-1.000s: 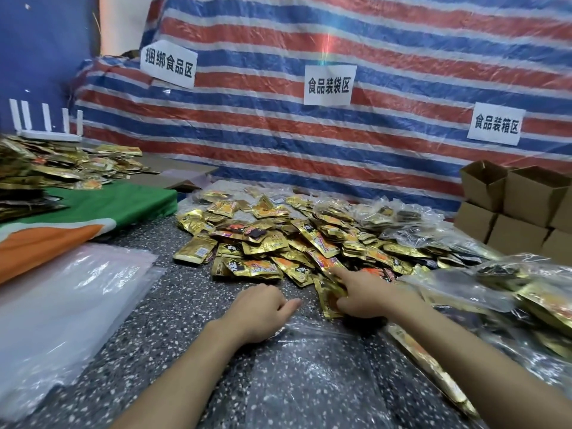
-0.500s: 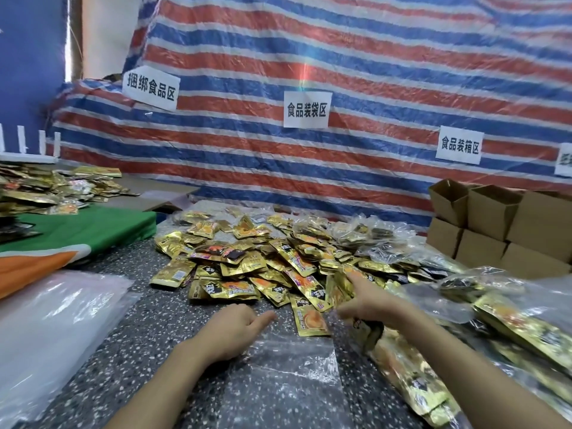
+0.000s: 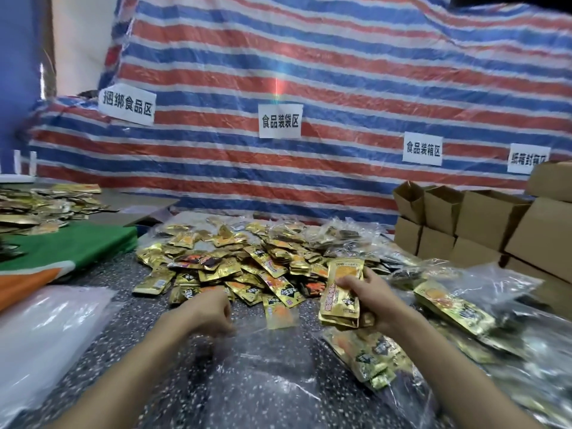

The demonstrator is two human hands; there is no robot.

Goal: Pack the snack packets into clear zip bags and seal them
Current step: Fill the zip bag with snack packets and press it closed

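snack packets point(image 3: 340, 300) stacked upright between right hand point(image 3: 374, 301) fingers point(image 3: 348, 284).

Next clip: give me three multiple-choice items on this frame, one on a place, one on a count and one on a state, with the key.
1. Where do the cardboard boxes stand?
A. right of the loose packet pile
B. on a shelf
C. inside a clear bag

2. How many white signs hang on the striped tarp?
A. two
B. four
C. six

3. What is the right hand doing?
A. lying flat and empty
B. gripping a stack of gold packets
C. pointing at a sign

Key: 1 A, the boxes are stacked at the right edge. 2 B, four sheets show along the tarp. 3 B, its fingers curl round the stack.
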